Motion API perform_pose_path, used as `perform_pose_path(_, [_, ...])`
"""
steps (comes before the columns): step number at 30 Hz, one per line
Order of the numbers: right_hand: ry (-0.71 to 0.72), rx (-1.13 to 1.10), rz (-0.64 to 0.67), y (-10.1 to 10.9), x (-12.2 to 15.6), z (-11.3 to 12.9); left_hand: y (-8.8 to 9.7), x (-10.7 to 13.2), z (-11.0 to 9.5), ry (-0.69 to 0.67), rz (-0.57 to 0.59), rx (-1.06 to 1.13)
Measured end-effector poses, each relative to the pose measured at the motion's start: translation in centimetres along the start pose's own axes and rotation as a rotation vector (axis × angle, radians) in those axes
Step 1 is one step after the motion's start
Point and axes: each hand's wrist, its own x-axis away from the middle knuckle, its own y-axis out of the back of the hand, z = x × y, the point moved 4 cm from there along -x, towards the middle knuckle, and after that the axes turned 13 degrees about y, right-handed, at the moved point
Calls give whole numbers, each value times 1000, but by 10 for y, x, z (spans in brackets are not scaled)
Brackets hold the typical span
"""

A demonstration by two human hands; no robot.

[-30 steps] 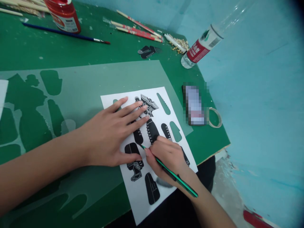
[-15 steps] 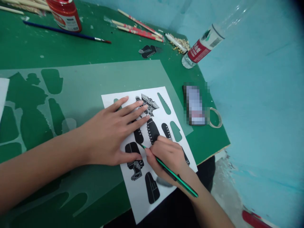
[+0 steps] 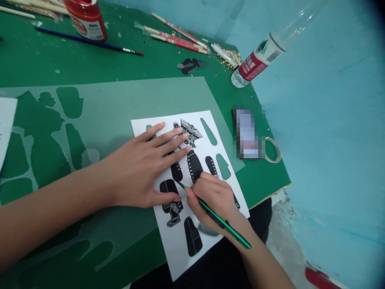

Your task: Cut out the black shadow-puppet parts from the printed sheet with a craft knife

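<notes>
My left hand (image 3: 144,170) lies flat with spread fingers on a white sheet of paper (image 3: 170,255) printed with black figure parts. Pinched in my right hand (image 3: 215,196) is a slim green craft knife (image 3: 227,228), held like a pen. Its tip meets the paper beside a black printed shape (image 3: 177,171), just right of my left thumb. Some shapes are cut out of the paper, such as an opening (image 3: 223,166) at its right side. Beneath the paper is a translucent plastic sheet (image 3: 171,94) with cut-out openings at its left.
On the green table (image 3: 126,72) lie a blue paintbrush (image 3: 84,41), several chopsticks (image 3: 177,40) and black cut pieces (image 3: 191,65). A red bottle (image 3: 88,22) stands at the back. At right are a clear bottle (image 3: 254,64), a phone (image 3: 248,132) and a tape roll (image 3: 272,149).
The whole view has shifted slightly, so things on the left appear a little further right. Both hands and the knife keep nearly the same place on the paper.
</notes>
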Motion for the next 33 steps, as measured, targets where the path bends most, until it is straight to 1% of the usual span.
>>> perform_pose_path(2, [-17, 1, 0, -1, 0, 1, 2, 0, -1, -3, -13, -3])
perform_pose_path(7, [-56, 56, -74, -7, 0, 13, 4, 2, -3, 10, -58, -25])
perform_pose_path(12, [-124, 121, -119, -12, 2, 23, 1, 3, -2, -3, -46, -15])
perform_pose_path(15, [-118, 119, -71, -9, 1, 21, 2, 2, -3, 9, -27, -24])
perform_pose_path(18, [-72, 107, -8, -4, 0, 13, 3, 1, -3, 24, -10, -5])
perform_pose_path(20, [-49, 87, 9, -2, 0, 8, 4, 1, -4, 28, -6, -16])
perform_pose_path(24, [-24, 50, -4, -2, 0, 4, 6, 0, -5, 28, -13, -62])
perform_pose_path(28, [-18, 62, -22, -3, -1, 5, 9, -1, -5, 16, -20, -20])
perform_pose_path(33, [-29, 93, -35, -5, -1, 8, 9, 2, -6, -42, -21, 27])
